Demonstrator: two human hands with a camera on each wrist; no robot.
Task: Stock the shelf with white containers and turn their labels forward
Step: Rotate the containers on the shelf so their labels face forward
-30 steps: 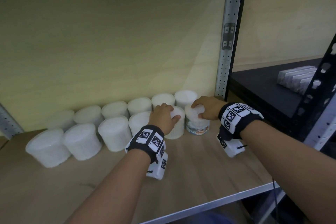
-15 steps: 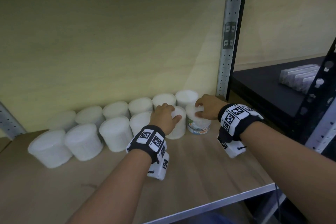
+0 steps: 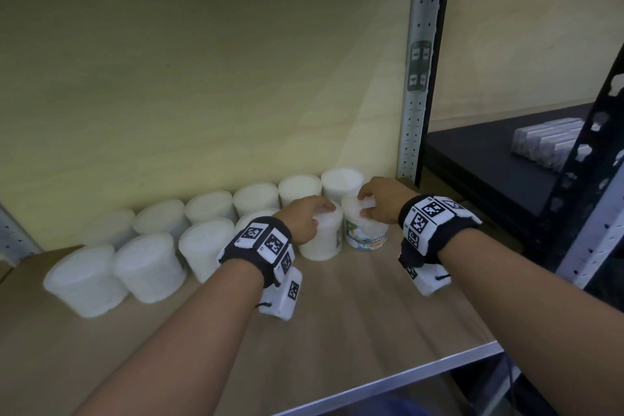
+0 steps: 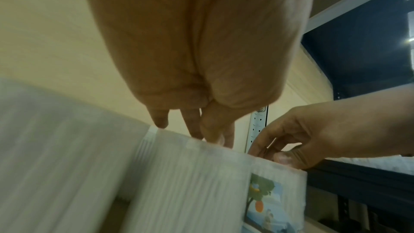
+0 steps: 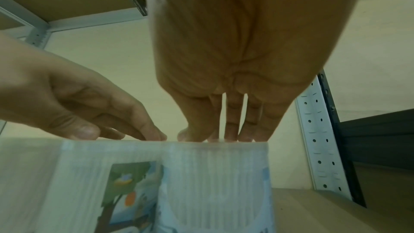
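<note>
— From where I look, the near half of the wooden shelf (image 3: 354, 321) is bare board, so I can pull a hand back toward the near metal edge (image 3: 388, 382) freely.

— And farther in?

— Two rows of white containers (image 3: 202, 243) stand touching one another, from the left to the right. I see no gap between them for fingers.

— The right side?

— The grey perforated post (image 3: 417, 78) stands just beside the last labelled container (image 3: 366, 233); my right hand (image 3: 381, 199) is between them, tight. Behind the far row, the back panel (image 3: 202, 78) closes the way. Above the lids it is open.
</note>
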